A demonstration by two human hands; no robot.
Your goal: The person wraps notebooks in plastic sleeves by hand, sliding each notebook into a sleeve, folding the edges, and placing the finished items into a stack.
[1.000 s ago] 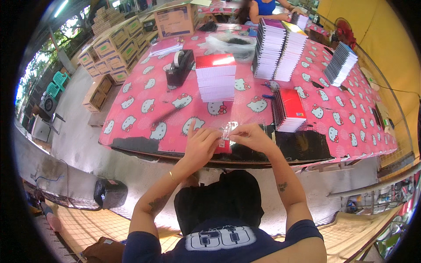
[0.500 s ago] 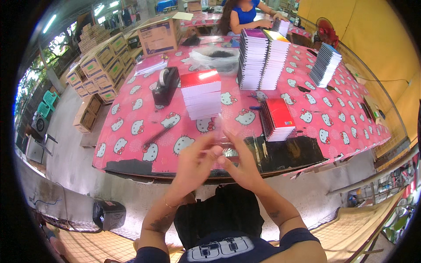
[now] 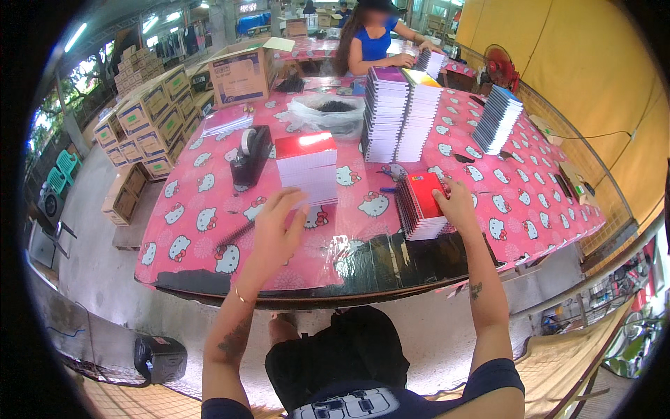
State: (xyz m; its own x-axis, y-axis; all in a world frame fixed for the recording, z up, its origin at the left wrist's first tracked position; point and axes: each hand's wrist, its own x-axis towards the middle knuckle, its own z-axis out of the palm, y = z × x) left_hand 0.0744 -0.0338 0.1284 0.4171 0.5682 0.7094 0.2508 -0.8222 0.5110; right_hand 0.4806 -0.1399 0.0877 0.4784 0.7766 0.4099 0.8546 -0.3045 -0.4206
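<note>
L hand (image 3: 277,222) part-hides ctr stack (image 3: 308,167); R hand (image 3: 457,207) at ntbks (image 3: 421,206), grip unclear.

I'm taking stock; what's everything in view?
Table: one, pink patterned, centre
Paper stack: one, red over white, table middle
Notebook stack: one, red, front right
Tall notebook stacks: two, purple and yellow, table back
Side notebook stack: one, blue, table right
Tape dispenser: one, black, table left
Plastic bag: one, clear, table back
Coil: one, dark, front left
Open carton: one, brown, back left
Closed cartons: many, brown, floor left
Chairs: some, green, far left
Fan: one, red, back right
Co-worker: one nearby, blue top, beyond table
Left hand: one, bare, near paper stack
Right hand: one, bare, at notebook stack
</note>
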